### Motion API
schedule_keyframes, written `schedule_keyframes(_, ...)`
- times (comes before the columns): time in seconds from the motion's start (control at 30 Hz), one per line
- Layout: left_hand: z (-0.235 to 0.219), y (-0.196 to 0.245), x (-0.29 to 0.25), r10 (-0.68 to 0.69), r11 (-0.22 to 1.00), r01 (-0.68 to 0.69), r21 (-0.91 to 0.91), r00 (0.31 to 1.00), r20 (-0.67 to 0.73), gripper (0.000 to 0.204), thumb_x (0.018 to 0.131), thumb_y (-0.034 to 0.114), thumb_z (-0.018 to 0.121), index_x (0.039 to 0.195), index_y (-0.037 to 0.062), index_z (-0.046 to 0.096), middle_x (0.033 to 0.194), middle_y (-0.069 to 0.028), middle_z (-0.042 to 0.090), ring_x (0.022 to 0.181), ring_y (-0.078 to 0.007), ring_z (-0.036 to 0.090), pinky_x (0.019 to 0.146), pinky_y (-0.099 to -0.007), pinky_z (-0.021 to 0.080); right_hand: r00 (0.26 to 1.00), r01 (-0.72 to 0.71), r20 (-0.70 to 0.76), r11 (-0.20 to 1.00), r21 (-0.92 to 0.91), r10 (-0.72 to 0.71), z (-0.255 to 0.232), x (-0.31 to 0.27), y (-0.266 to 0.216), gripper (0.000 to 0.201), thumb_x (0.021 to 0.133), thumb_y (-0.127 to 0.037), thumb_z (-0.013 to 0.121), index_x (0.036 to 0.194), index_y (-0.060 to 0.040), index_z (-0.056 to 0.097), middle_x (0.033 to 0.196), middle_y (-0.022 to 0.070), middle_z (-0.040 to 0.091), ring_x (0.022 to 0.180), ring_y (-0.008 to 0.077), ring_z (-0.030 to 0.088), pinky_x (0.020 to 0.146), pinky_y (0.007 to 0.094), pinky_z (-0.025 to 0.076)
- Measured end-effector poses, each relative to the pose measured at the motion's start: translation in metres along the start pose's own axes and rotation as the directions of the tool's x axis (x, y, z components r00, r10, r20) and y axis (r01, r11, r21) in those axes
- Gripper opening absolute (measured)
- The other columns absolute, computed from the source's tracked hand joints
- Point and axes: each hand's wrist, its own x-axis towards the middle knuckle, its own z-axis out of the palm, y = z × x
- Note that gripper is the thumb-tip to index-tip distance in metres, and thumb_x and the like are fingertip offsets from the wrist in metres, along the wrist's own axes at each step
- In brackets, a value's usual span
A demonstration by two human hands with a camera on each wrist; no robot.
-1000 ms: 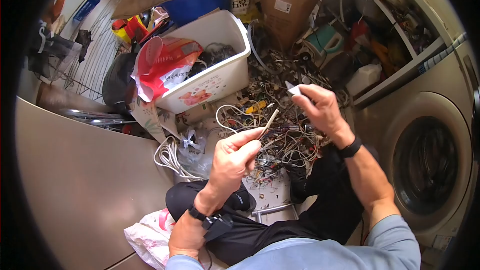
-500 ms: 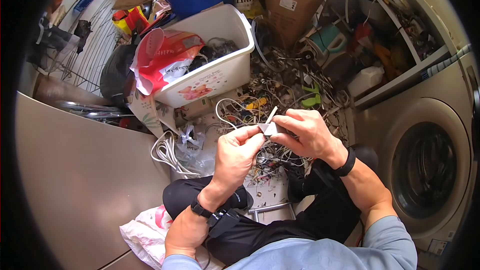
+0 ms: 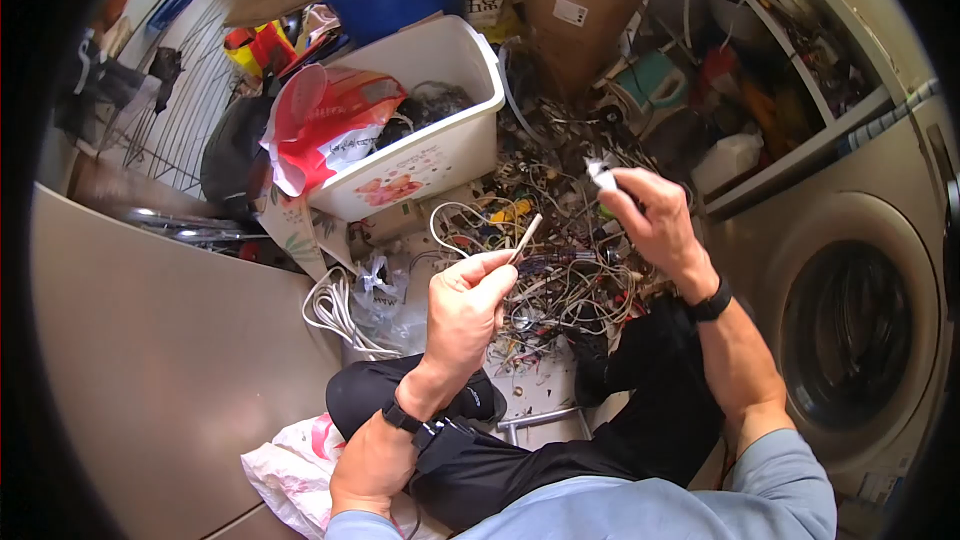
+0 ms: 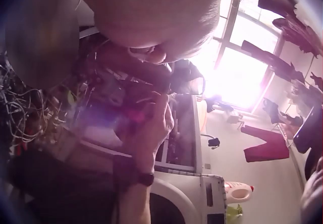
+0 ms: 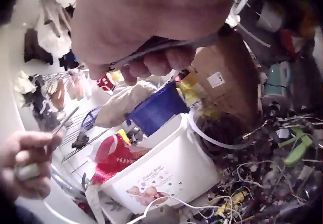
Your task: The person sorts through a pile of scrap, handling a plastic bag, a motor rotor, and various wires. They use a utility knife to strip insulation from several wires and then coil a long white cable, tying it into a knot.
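In the head view the left hand (image 3: 462, 315) pinches a pale cable end (image 3: 527, 238) between thumb and fingertips, its tip pointing up and away. The right hand (image 3: 655, 225), raised to the right of it, grips a small blade-like tool (image 3: 600, 174) with a bright, shiny tip. Tool and cable are apart. The right wrist view shows the curled fingers of the right hand (image 5: 151, 62) around a dark flat handle (image 5: 151, 47), and the left hand (image 5: 30, 163) with the cable at far left. The left wrist view is dim and blurred.
A white bin (image 3: 430, 155) holds a red bag (image 3: 335, 120) and dark cables. Tangled wires and scraps (image 3: 570, 290) cover the floor between the legs. A coiled white cable (image 3: 335, 310) lies left, a washing machine (image 3: 850, 320) stands right, and a metal bar (image 3: 545, 418) is near the feet.
Half a second ago the tool was against the cable, with both hands together. The right hand has since moved up and right with the tool; the left hand still pinches the cable.
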Motion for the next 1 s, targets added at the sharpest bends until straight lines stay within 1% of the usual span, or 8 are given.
schedule_keyframes(0.17, 0.000, 0.000, 0.004, -0.050, 0.998, 0.051, -0.026, 0.998, 0.032, 0.021, 0.099, 0.011, 0.067, 0.116, 0.0001, 0.073, 0.070, 0.0057, 0.065, 0.043, 0.0008, 0.045, 0.038, -0.0175, 0.031, 0.946, 0.249, 0.204, 0.968, 0.038, -0.251, 0.018, -0.018, -0.037, 0.029, 0.086, -0.025, 0.081, 0.103, -0.0051, 0.070, 0.078, 0.0101, 0.064, 0.066, 0.0287, 0.065, 0.059, 0.0378, 0.053)
schedule_keyframes(0.43, 0.005, 0.000, 0.006, -0.039, 0.999, 0.038, 0.006, 0.993, 0.108, 0.027, 0.100, 0.007, 0.062, 0.125, -0.0019, 0.070, 0.072, 0.0038, 0.067, 0.044, 0.0008, 0.044, 0.039, -0.0178, 0.031, 0.917, 0.299, 0.256, 0.952, 0.061, -0.305, 0.024, -0.015, -0.037, 0.032, 0.086, -0.026, 0.080, 0.106, -0.0031, 0.069, 0.077, 0.0100, 0.062, 0.066, 0.0289, 0.064, 0.058, 0.0381, 0.052)
schedule_keyframes(0.67, 0.001, -0.001, 0.005, -0.059, 0.998, 0.059, 0.007, 0.988, 0.142, 0.028, 0.099, 0.010, 0.065, 0.125, -0.0003, 0.071, 0.075, 0.0060, 0.064, 0.048, 0.0019, 0.043, 0.041, -0.0180, 0.032, 0.922, 0.290, 0.263, 0.957, 0.014, -0.283, 0.021, -0.014, -0.037, 0.030, 0.086, -0.027, 0.080, 0.103, -0.0054, 0.070, 0.075, 0.0087, 0.060, 0.065, 0.0289, 0.063, 0.058, 0.0386, 0.052)
schedule_keyframes(0.77, 0.001, 0.003, 0.003, -0.065, 0.997, 0.063, 0.040, 0.995, 0.078, 0.028, 0.098, 0.009, 0.065, 0.124, -0.0006, 0.071, 0.076, 0.0042, 0.066, 0.047, 0.0011, 0.044, 0.041, -0.0182, 0.033, 0.935, 0.289, 0.214, 0.957, 0.007, -0.284, 0.024, -0.014, -0.030, 0.025, 0.087, -0.025, 0.079, 0.101, -0.0061, 0.070, 0.074, 0.0092, 0.061, 0.066, 0.0293, 0.064, 0.059, 0.0389, 0.052)
schedule_keyframes(0.8, 0.003, 0.009, -0.003, -0.068, 0.995, 0.062, 0.082, 0.994, 0.080, 0.027, 0.098, 0.008, 0.065, 0.123, -0.0014, 0.071, 0.072, 0.0045, 0.064, 0.045, 0.0005, 0.043, 0.040, -0.0182, 0.031, 0.964, 0.233, 0.136, 0.973, -0.006, -0.230, 0.026, -0.010, -0.017, 0.020, 0.089, -0.021, 0.077, 0.098, -0.0049, 0.070, 0.075, 0.0103, 0.063, 0.067, 0.0302, 0.065, 0.060, 0.0388, 0.052)
schedule_keyframes(0.83, 0.004, 0.012, -0.008, -0.068, 0.991, 0.058, 0.124, 0.994, 0.083, 0.026, 0.098, 0.008, 0.065, 0.122, -0.0021, 0.071, 0.068, 0.0049, 0.062, 0.043, -0.0002, 0.042, 0.039, -0.0182, 0.029, 0.988, 0.069, 0.142, 0.998, -0.007, -0.067, 0.019, -0.005, 0.000, 0.018, 0.089, -0.018, 0.076, 0.096, -0.0027, 0.070, 0.077, 0.0130, 0.065, 0.070, 0.0309, 0.066, 0.061, 0.0385, 0.053)
schedule_keyframes(0.9, -0.003, 0.005, -0.007, -0.033, 0.994, 0.025, 0.104, 0.997, 0.075, 0.024, 0.099, 0.008, 0.064, 0.121, -0.0012, 0.072, 0.066, 0.0060, 0.059, 0.042, 0.0001, 0.042, 0.038, -0.0184, 0.029, 0.999, 0.007, 0.039, 0.998, 0.058, -0.010, -0.001, 0.009, 0.008, 0.019, 0.089, -0.018, 0.076, 0.098, -0.0012, 0.070, 0.080, 0.0149, 0.067, 0.070, 0.0309, 0.067, 0.063, 0.0382, 0.053)
schedule_keyframes(1.0, -0.008, 0.003, 0.001, -0.055, 0.998, 0.056, -0.013, 0.996, 0.072, 0.023, 0.101, 0.011, 0.064, 0.119, 0.0001, 0.072, 0.064, 0.0066, 0.058, 0.042, 0.0002, 0.042, 0.037, -0.0184, 0.029, 0.993, 0.015, 0.111, 0.996, 0.093, -0.026, -0.001, 0.005, -0.010, 0.021, 0.088, -0.017, 0.077, 0.099, -0.0003, 0.070, 0.082, 0.0159, 0.068, 0.071, 0.0308, 0.067, 0.064, 0.0379, 0.054)
